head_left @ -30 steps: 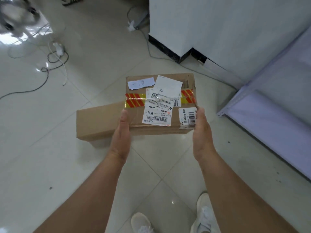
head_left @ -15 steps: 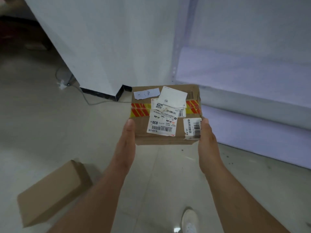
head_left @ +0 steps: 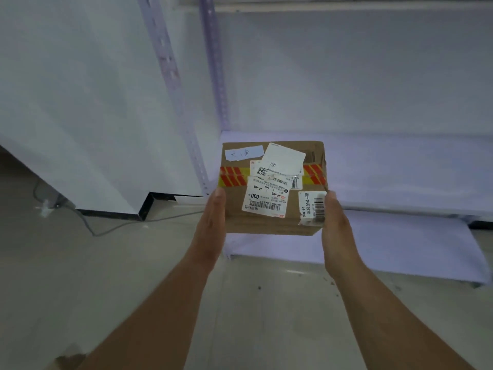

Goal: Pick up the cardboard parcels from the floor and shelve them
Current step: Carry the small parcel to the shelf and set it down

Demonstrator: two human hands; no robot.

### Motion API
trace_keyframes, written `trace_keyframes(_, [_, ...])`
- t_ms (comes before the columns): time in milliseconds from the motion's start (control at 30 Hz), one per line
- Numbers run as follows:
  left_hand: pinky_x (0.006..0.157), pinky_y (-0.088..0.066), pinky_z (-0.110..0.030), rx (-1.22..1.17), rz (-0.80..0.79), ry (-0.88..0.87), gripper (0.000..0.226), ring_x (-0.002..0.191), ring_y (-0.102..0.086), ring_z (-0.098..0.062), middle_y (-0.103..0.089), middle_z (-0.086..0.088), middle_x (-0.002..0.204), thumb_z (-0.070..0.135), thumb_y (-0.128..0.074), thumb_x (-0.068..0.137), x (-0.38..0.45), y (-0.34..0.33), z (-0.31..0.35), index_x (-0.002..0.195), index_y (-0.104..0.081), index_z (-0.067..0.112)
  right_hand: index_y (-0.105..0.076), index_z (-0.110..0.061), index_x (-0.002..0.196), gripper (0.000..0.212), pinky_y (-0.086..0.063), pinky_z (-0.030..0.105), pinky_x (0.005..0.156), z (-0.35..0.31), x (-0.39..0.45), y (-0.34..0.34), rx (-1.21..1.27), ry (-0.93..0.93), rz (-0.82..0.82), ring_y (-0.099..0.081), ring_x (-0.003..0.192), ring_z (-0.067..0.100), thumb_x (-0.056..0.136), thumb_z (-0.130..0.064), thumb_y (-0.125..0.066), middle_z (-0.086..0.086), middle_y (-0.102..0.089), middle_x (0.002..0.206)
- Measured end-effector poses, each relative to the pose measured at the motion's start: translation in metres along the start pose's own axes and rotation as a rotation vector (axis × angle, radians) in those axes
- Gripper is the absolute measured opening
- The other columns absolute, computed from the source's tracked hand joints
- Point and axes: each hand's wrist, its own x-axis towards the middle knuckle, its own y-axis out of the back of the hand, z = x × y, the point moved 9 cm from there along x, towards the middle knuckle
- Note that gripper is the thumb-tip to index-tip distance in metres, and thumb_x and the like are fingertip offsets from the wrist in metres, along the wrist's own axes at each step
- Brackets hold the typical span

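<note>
I hold a brown cardboard parcel (head_left: 269,222) in mid-air, pressed between both palms. It carries white shipping labels and a band of red and yellow tape. My left hand (head_left: 212,225) lies flat against its left side and my right hand (head_left: 334,228) against its right side. Just behind the parcel stands a pale lilac metal shelf unit (head_left: 400,166), with a middle board at parcel height and a lower board (head_left: 400,244) near the floor. A corner of a second brown parcel (head_left: 68,360) shows on the floor at the bottom left, beside my left forearm.
The shelf's perforated upright posts (head_left: 216,76) rise left of the parcel. A white wall panel (head_left: 66,102) with a black base fills the left. A grey cable (head_left: 88,225) trails over the beige tiled floor there.
My view has swung up and right from the floor to the shelf. The parcel has come up to the middle board's height, and the second parcel has slid almost out of view.
</note>
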Motion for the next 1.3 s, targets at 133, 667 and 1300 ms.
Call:
trace_keyframes(133, [0.108, -0.034, -0.026, 0.014, -0.023, 0.012, 0.053, 0.123, -0.052, 0.001, -0.062, 0.016, 0.127, 0.069, -0.024, 0.088, 0.030, -0.020, 0.008, 0.123, -0.055, 0.044, -0.058, -0.025, 0.109, 0.041, -0.034, 0.013, 0.065, -0.008, 0.032, 0.003, 0.006, 0.026, -0.007, -0.054, 0.084, -0.004, 0.098, -0.045, -0.024, -0.010, -0.062, 0.093])
trace_keyframes(667, [0.088, -0.048, -0.028, 0.134, -0.165, 0.105, 0.046, 0.114, -0.059, -0.013, -0.063, 0.008, 0.122, 0.042, -0.055, 0.091, 0.121, -0.038, -0.017, 0.133, -0.047, 0.026, -0.056, -0.026, 0.114, 0.031, -0.041, 0.021, 0.070, 0.006, 0.120, -0.015, -0.113, -0.002, -0.150, -0.061, 0.092, 0.006, 0.091, -0.043, -0.047, -0.009, -0.066, 0.101])
trace_keyframes(1300, [0.091, -0.043, -0.034, 0.585, 0.011, -0.016, 0.072, 0.119, -0.054, -0.030, -0.058, -0.007, 0.135, 0.022, -0.068, 0.084, 0.192, -0.028, -0.003, 0.146, -0.032, 0.022, -0.043, -0.024, 0.136, 0.071, -0.042, 0.012, 0.074, -0.010, 0.194, -0.024, -0.353, 0.192, -0.097, -0.058, 0.100, 0.011, 0.073, -0.006, -0.072, -0.009, -0.061, 0.110])
